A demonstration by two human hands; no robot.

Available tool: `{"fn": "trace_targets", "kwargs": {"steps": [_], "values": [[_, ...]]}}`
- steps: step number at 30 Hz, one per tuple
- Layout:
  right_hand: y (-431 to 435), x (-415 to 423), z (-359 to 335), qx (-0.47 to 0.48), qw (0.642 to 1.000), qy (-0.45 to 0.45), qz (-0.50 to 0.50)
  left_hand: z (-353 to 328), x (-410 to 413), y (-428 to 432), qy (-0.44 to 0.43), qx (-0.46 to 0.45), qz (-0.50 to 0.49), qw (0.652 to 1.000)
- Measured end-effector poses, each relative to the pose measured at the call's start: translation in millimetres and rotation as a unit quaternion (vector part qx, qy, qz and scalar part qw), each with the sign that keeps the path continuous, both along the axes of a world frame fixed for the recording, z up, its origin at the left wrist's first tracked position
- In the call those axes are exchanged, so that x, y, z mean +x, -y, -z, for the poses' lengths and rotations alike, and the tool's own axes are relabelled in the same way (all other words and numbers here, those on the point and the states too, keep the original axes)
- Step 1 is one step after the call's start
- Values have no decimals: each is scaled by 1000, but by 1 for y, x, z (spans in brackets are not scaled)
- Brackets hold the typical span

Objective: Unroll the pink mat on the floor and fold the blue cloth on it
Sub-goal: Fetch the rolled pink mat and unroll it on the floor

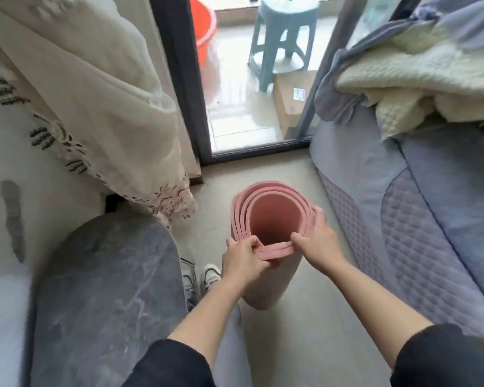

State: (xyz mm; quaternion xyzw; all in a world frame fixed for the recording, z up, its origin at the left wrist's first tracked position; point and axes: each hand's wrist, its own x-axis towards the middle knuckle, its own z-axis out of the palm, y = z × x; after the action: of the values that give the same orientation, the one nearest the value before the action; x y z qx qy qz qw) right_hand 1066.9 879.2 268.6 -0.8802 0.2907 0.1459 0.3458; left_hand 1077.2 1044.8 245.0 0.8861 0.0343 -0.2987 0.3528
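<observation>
The pink mat [271, 216] is rolled into a loose tube and stands upright on the grey floor, its open top end facing me. My left hand [243, 261] grips the near rim of the roll, thumb inside and fingers outside. My right hand [317, 241] holds the right side of the rim, thumb pinching the near layers. A blue-grey cloth [344, 93] lies bunched on the bed at the right, partly under a cream quilt [419, 71].
A dark marble oval table [106, 289] stands at my left. The quilted blue bed [430, 219] fills the right. A cream curtain [95, 107] hangs at left. Behind the glass door are a teal stool [285, 34], an orange bucket [204, 26] and a cardboard box [294, 99]. My shoes [210, 275] show below.
</observation>
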Motion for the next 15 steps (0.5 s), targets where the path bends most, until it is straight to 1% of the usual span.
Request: {"fn": "trace_targets", "kwargs": {"steps": [4,7,9,11,15], "values": [[80,-119,-20,60,988,-24,140,-22,-86,69,19,4,91,996],[142,-214,-35,104,965,-40,239,-42,-150,123,34,2,169,985],[171,-261,-41,135,949,-50,282,-50,-179,151,32,-9,214,976],[194,-300,-46,152,936,-50,315,-56,-202,177,33,-10,274,961],[237,-368,-49,172,888,-68,421,-60,-248,244,33,-14,386,922]]}}
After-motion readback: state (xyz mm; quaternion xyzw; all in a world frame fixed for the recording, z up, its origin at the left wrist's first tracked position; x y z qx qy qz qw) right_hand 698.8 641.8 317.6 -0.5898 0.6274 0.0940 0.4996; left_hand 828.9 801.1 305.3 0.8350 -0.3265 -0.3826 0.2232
